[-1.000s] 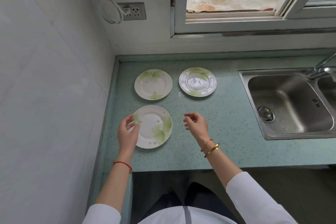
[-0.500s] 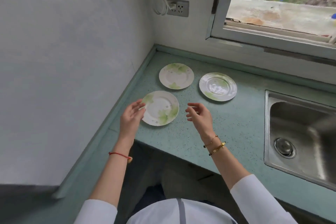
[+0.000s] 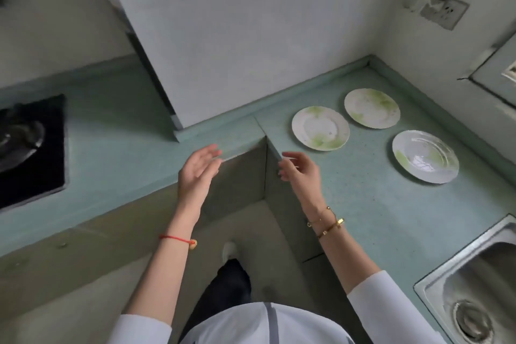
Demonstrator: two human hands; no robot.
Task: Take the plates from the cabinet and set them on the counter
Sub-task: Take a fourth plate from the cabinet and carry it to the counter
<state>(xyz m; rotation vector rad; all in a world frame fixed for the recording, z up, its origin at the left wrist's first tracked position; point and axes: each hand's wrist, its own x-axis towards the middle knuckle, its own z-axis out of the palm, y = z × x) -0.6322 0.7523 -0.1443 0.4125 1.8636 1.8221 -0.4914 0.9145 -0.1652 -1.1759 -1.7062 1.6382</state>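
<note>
— Where are the plates?

— Three of them lie flat on the green tabletop [image 3: 377,204], to my right and towards the far corner. The nearest plate [image 3: 320,128] sits just beside the far plate [image 3: 372,108], and the right-hand plate [image 3: 425,156] lies a little apart from both, nearer the sink [image 3: 474,288]. Their green leaf prints are smeared by blur, so I cannot read the pattern.

— And your hands?

— Both are empty and in the air over the inner corner of the tabletop. My left hand [image 3: 196,173] is open, palm turned inward, fingers loosely spread; its grip is apart and touches nothing. My right hand [image 3: 300,173] has its fingers curled but not closed, grip apart too, close to the tabletop edge. Whether a fingertip brushes that edge I cannot tell.

— What is cut off?

— The sink runs out of the picture at the lower right, and only its drain and one wall show. The stove [image 3: 30,145] is cut by the left edge. The wall socket [image 3: 444,10] at the upper right is blurred. No cabinet door shows clearly; below the tabletop I see only dull flat panels.
</note>
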